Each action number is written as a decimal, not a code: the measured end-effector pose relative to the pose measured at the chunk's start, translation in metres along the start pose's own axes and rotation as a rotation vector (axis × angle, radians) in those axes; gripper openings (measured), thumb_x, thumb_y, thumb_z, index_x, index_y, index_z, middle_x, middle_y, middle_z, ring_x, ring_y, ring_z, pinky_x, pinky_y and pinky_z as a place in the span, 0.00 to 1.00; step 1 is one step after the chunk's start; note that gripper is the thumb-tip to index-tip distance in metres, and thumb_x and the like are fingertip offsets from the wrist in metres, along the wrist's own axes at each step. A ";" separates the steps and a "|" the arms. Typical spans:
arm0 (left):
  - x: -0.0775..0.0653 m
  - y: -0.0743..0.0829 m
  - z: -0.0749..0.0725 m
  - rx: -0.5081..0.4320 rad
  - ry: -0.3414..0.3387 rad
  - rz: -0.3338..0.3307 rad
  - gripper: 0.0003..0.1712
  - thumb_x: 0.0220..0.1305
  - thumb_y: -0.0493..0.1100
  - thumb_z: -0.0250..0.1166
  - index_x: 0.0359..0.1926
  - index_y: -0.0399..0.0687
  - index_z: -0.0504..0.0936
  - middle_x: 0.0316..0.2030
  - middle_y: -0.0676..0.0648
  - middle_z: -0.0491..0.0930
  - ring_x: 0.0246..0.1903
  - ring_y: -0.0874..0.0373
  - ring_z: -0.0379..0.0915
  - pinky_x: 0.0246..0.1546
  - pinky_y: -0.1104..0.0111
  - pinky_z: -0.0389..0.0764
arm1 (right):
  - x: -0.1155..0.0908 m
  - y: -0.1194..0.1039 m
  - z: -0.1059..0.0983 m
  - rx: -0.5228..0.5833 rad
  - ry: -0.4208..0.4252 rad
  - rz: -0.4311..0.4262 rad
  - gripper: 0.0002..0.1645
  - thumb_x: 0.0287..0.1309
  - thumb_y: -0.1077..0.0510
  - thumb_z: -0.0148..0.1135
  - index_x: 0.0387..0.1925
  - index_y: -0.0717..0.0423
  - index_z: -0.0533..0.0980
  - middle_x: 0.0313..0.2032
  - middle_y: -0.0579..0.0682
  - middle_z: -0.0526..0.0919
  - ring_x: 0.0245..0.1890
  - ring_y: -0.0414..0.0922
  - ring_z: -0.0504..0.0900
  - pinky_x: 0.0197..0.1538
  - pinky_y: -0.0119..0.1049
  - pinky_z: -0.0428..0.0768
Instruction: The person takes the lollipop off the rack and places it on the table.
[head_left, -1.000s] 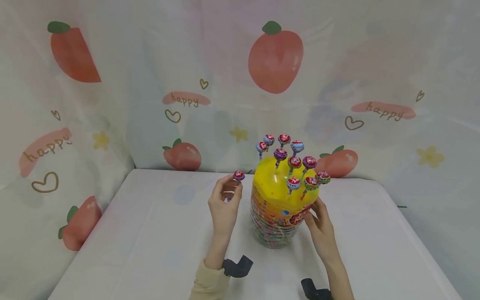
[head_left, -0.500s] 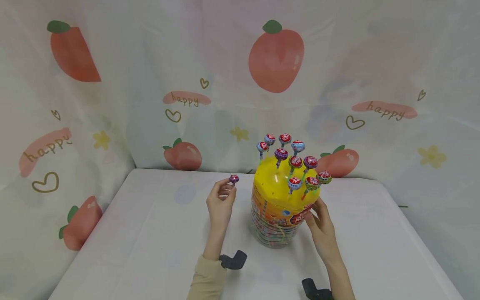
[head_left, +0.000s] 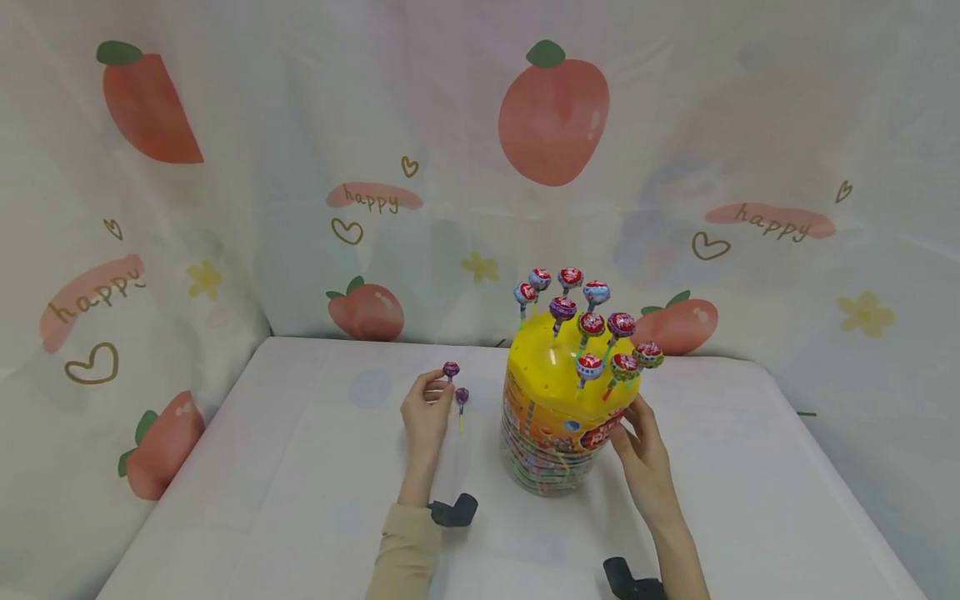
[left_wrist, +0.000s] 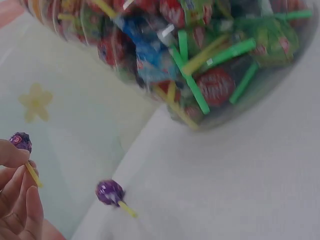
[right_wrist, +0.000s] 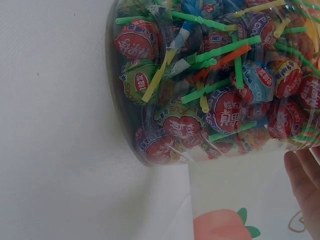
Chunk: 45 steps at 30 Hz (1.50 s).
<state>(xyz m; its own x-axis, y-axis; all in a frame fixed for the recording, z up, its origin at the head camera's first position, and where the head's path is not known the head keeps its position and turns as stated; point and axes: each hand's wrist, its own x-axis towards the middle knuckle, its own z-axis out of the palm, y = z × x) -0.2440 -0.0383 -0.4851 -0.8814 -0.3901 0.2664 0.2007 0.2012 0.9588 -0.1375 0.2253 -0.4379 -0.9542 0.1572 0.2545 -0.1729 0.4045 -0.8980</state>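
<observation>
In the head view my left hand pinches a purple-wrapped lollipop between thumb and fingers. Its yellow stick points down past the fingers in the left wrist view. A second purple lollipop lies on the table just right of that hand, yellow stick toward me. Further right stands a big clear jar with a yellow lid, and several lollipops stick up from the lid. My right hand rests its fingers against the jar's right side; some fingertips are hidden behind it.
Through the jar's wall show many wrapped lollipops with green, yellow and orange sticks. The white-covered table ends at a fruit-printed curtain behind and at the left.
My left hand has moved left and slightly toward me with its lollipop, bringing the second lollipop on the table into full sight. The right hand and jar stay put.
</observation>
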 end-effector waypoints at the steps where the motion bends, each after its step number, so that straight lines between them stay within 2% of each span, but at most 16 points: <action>1: 0.001 -0.003 -0.001 0.014 0.003 -0.007 0.12 0.54 0.32 0.68 0.42 0.41 0.84 0.31 0.41 0.85 0.29 0.56 0.78 0.32 0.76 0.77 | 0.000 0.000 0.000 0.000 -0.001 0.000 0.34 0.71 0.58 0.47 0.74 0.42 0.50 0.70 0.50 0.60 0.63 0.27 0.59 0.57 0.13 0.62; 8: 0.004 -0.021 -0.002 0.085 0.007 -0.081 0.12 0.53 0.34 0.69 0.41 0.41 0.85 0.31 0.42 0.86 0.29 0.54 0.81 0.32 0.70 0.78 | 0.000 0.000 0.000 -0.010 0.003 0.005 0.34 0.71 0.57 0.47 0.74 0.43 0.50 0.70 0.51 0.60 0.63 0.27 0.59 0.56 0.13 0.61; 11: 0.005 -0.027 -0.002 0.128 0.005 -0.091 0.12 0.53 0.35 0.70 0.41 0.41 0.85 0.31 0.42 0.86 0.29 0.52 0.82 0.32 0.68 0.79 | 0.000 0.001 0.001 -0.004 0.001 0.005 0.34 0.71 0.58 0.47 0.74 0.44 0.50 0.70 0.51 0.60 0.63 0.27 0.59 0.56 0.13 0.62; 16: 0.007 -0.035 -0.002 0.234 0.002 -0.083 0.12 0.53 0.36 0.70 0.40 0.39 0.85 0.29 0.42 0.86 0.28 0.51 0.83 0.31 0.64 0.79 | 0.000 0.000 0.001 -0.003 0.001 0.009 0.34 0.71 0.58 0.47 0.74 0.44 0.50 0.70 0.51 0.60 0.63 0.27 0.58 0.56 0.13 0.62; 23: 0.008 -0.039 -0.001 0.362 -0.022 -0.046 0.10 0.52 0.33 0.67 0.38 0.36 0.85 0.26 0.41 0.85 0.23 0.52 0.80 0.27 0.66 0.75 | 0.000 -0.001 0.001 -0.008 0.003 0.007 0.34 0.71 0.58 0.47 0.74 0.44 0.50 0.69 0.51 0.60 0.63 0.27 0.59 0.56 0.13 0.62; 26: 0.007 -0.039 -0.001 0.395 -0.033 -0.053 0.10 0.53 0.33 0.66 0.38 0.37 0.85 0.26 0.41 0.85 0.22 0.53 0.78 0.25 0.68 0.73 | 0.000 0.000 0.001 -0.012 0.003 0.007 0.34 0.71 0.57 0.47 0.74 0.44 0.50 0.69 0.51 0.60 0.63 0.26 0.59 0.56 0.13 0.62; 31: 0.006 -0.039 0.000 0.417 -0.050 -0.065 0.10 0.52 0.34 0.67 0.38 0.37 0.85 0.26 0.42 0.85 0.22 0.55 0.77 0.24 0.68 0.73 | 0.001 0.000 0.001 -0.015 0.003 0.007 0.34 0.71 0.57 0.47 0.74 0.43 0.50 0.69 0.51 0.60 0.62 0.26 0.59 0.56 0.12 0.62; 39: 0.005 -0.039 0.000 0.418 -0.055 -0.064 0.11 0.52 0.36 0.69 0.39 0.37 0.85 0.26 0.44 0.85 0.25 0.53 0.79 0.29 0.64 0.76 | -0.001 -0.002 0.002 -0.001 0.006 -0.013 0.34 0.71 0.59 0.47 0.73 0.45 0.51 0.68 0.46 0.61 0.63 0.26 0.59 0.57 0.12 0.61; 45: 0.004 -0.038 -0.001 0.425 -0.051 -0.040 0.12 0.52 0.35 0.69 0.39 0.36 0.85 0.25 0.44 0.84 0.26 0.52 0.79 0.29 0.61 0.76 | -0.001 -0.002 0.002 0.024 0.002 -0.016 0.34 0.70 0.60 0.48 0.73 0.45 0.52 0.69 0.45 0.60 0.63 0.26 0.58 0.58 0.13 0.61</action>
<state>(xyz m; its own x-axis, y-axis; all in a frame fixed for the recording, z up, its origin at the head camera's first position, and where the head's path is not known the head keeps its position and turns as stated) -0.2549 -0.0485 -0.5204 -0.9070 -0.3627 0.2140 -0.0190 0.5429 0.8396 -0.1366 0.2229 -0.4369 -0.9508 0.1522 0.2697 -0.1941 0.3855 -0.9021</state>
